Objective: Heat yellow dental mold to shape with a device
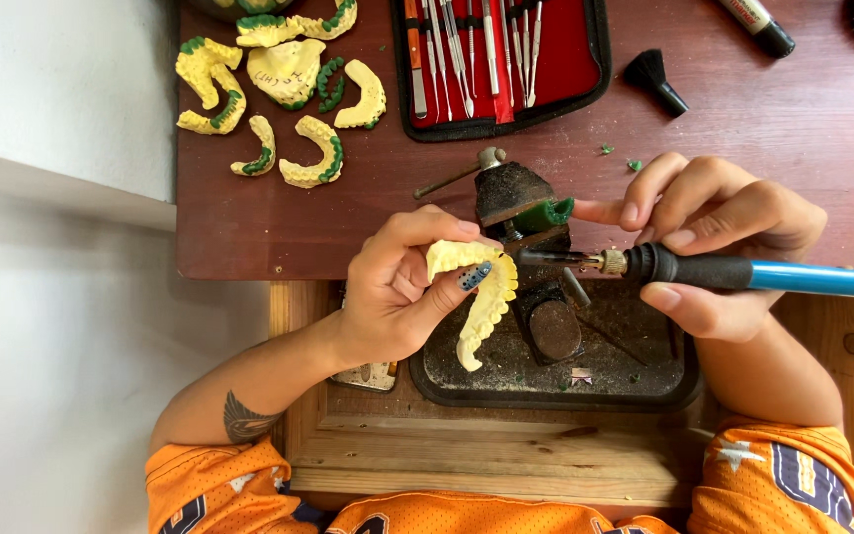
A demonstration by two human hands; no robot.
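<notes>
Yellow dental cast point(481, 297) sits at frame centre, pinched between thumb and curled fingers of the left hand point(397, 292). Red-lined instrument case point(501, 59) lies open at upper centre; more yellow casts with green wax point(279, 89) crowd the upper left. Right hand point(719, 247), centre right, wraps closed around a blue-handled heated tool point(743, 274), its tip pointing left toward the cast. A black brush point(656, 81) rests upper right.

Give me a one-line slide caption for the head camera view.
Left hand holds a yellow dental cast while right hand aims a blue-handled heated tool at it.
</notes>
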